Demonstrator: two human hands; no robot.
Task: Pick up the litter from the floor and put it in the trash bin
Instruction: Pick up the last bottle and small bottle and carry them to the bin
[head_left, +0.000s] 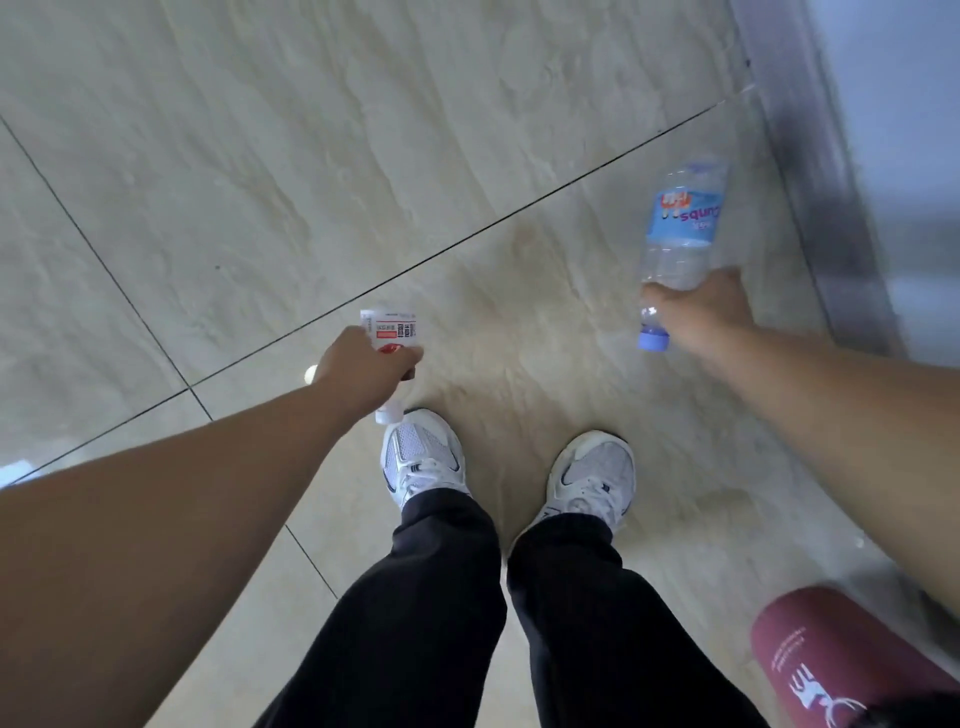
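My left hand (363, 364) is closed around a small white bottle with a red label (392, 330), held cap-down above my left shoe. My right hand (696, 312) grips a clear plastic water bottle with a light blue label (683, 218) near its neck; its blue cap (653, 340) points toward me and its base points away. Both bottles are off the floor. No trash bin is in view.
I stand on beige marble-look floor tiles (311, 156) with dark grout lines. My white sneakers (423, 454) and black trousers fill the lower middle. A dark metal threshold or door frame (810, 171) runs along the right. A maroon cylinder with white print (826, 660) sits at the lower right.
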